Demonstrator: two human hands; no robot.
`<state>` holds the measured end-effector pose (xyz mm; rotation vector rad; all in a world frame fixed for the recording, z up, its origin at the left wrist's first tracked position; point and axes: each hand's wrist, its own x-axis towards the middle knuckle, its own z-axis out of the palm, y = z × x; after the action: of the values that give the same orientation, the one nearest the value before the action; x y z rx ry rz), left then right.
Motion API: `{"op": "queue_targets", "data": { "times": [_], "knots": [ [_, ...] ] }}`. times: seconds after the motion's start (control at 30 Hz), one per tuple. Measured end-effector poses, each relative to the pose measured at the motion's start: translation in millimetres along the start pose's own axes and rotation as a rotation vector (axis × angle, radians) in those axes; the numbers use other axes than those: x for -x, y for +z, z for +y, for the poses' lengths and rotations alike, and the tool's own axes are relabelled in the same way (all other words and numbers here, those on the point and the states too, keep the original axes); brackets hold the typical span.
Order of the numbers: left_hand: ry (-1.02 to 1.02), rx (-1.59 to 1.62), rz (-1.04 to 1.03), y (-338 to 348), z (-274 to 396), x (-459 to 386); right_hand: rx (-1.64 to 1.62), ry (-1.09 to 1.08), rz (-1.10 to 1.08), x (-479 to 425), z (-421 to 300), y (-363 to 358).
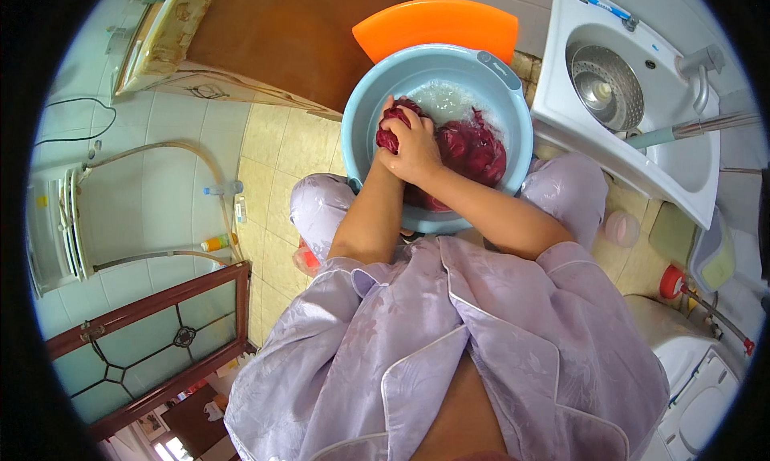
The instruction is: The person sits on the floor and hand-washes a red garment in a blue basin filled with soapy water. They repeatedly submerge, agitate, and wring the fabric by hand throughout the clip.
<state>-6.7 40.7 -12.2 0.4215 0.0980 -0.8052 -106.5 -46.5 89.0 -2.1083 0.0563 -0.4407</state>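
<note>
A round light-blue plastic basin [361,103] stands on the floor between my knees, with foamy water [445,97] in it. Wet dark red cloth [472,151] lies in the water at the basin's right and lower side. Both my hands are together above the basin's left part, closed around a bunched piece of the red cloth. My right hand [418,145] lies over the near side of the bunch with bent fingers. My left hand [388,109], partly hidden behind it, holds the same bunch; since the forearms cross or overlap, which hand is which is hard to tell.
An orange plastic basin [436,25] leans behind the blue one. At the right is a white sink [553,100] holding a perforated metal drum [607,82]. A brown cabinet [283,40] stands at the upper left, a glazed door [150,341] at the lower left, a toilet [701,395] at the lower right.
</note>
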Motion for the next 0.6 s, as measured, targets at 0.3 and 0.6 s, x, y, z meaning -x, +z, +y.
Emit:
{"op": "queue_targets", "data": {
  "times": [0.3,0.6],
  "knots": [
    [0.214,-0.626,0.395,20.8,-30.7,-18.2,0.125,0.224,0.115,-28.0,47.9,-0.3],
    [0.044,-0.774,0.757,63.3,0.0,0.7,0.123,0.491,0.056,-65.3,112.6,-19.8]
  ]
}}
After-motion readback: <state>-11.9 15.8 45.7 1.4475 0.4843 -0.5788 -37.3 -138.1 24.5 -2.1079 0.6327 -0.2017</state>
